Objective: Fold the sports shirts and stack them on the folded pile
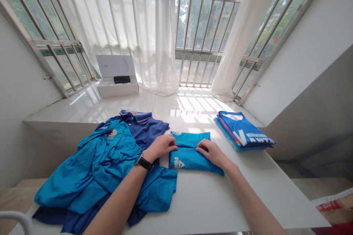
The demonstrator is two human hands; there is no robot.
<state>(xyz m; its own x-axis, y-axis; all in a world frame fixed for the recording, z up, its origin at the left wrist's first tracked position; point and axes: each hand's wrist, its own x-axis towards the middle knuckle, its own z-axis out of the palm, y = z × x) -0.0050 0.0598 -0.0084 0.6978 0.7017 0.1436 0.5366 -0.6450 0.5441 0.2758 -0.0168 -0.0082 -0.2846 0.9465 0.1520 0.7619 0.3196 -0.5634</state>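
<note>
2 hands (159, 146) (213, 153) on folded blue shirt (187, 158)

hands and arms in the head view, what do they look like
The left hand and right hand are bare, with no gloves or rings showing, and both forearms have no sleeves. The left wrist wears a watch on a black strap; the right wrist shows nothing.

White table (209, 205): loose heap of blue polo shirts (91, 169) at left; folded blue shirt (187, 154) mid-table, touching heap; folded jersey stack (242, 132) at right. Beyond, white tiled ledge (118, 112) carries open white box (117, 88), far left.
</note>
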